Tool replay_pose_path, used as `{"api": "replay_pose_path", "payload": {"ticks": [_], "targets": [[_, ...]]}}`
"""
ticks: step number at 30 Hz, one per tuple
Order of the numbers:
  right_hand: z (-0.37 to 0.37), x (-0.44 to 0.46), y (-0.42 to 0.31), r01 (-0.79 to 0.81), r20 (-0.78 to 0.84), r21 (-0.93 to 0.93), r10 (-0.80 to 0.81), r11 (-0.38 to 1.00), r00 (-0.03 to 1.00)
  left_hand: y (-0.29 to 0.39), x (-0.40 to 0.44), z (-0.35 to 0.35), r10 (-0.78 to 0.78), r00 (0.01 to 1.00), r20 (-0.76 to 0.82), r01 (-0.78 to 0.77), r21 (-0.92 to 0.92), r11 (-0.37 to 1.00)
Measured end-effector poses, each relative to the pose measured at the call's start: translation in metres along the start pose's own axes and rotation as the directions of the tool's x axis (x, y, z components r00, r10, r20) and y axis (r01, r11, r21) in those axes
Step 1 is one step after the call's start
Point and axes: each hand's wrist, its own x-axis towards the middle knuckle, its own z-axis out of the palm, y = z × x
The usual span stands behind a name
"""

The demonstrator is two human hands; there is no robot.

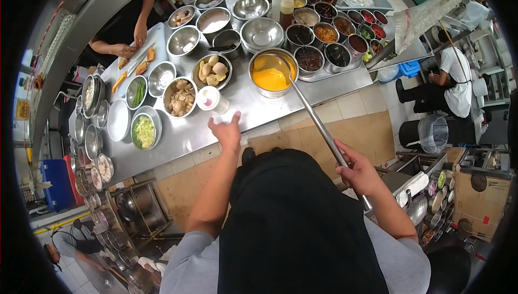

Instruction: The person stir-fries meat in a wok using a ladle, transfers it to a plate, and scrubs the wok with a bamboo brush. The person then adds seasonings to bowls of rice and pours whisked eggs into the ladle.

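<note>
My right hand (356, 167) is closed around the long metal handle of a ladle (318, 124). The ladle slants up and away to a steel pot (274, 95) of orange-yellow liquid (271, 80); its head, at the pot, is hard to make out. My left hand (226, 132) hangs at the counter's near edge with fingers apart and nothing in it. Just beyond its fingers stands a white plastic bottle (213, 101) with a pinkish top. Beside the bottle are a bowl of brown sliced pieces (181, 98) and a bowl of whole tan pieces (212, 72).
Steel bowls (262, 34) and seasoning tins (310, 59) crowd the steel counter (253, 117). Shredded green vegetable (144, 131) fills a bowl at left. Across the counter, another person's hands (132, 46) work at a cutting board (156, 34) near a knife. A person in white (456, 81) is at right.
</note>
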Motion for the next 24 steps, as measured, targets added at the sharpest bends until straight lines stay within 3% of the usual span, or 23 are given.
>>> {"api": "replay_pose_path", "payload": {"ticks": [2,4,5,9,14,18,24], "targets": [[-0.006,0.002,-0.012,-0.053,0.057,0.072,0.049,0.996,0.997,-0.007,-0.018,-0.002,-0.071,0.994,0.081,0.075,-0.045,0.996],[-0.014,0.002,-0.027,-0.186,0.162,0.385,0.132,0.904,0.978,-0.003,-0.036,-0.009,-0.174,0.953,0.246,0.211,-0.129,0.969],[-0.021,-0.001,-0.033,-0.231,0.199,0.506,0.148,0.831,0.969,0.001,-0.043,-0.014,-0.169,0.955,0.243,0.205,-0.131,0.97],[-0.05,0.0,-0.029,-0.255,0.322,0.653,0.044,0.713,0.946,0.002,-0.057,-0.028,-0.185,0.949,0.254,0.224,-0.133,0.966],[-0.065,-0.006,-0.035,-0.252,0.338,0.694,0.004,0.674,0.941,-0.031,-0.054,-0.042,-0.084,0.983,0.161,0.106,-0.13,0.986],[-0.079,-0.007,-0.035,-0.252,0.337,0.732,-0.015,0.633,0.941,-0.031,-0.071,-0.055,-0.188,0.971,0.145,0.212,-0.179,0.961],[-0.096,-0.001,-0.044,-0.175,0.292,0.639,-0.026,0.749,0.956,-0.044,-0.1,-0.067,-0.244,0.965,0.096,0.261,-0.236,0.936]]}}
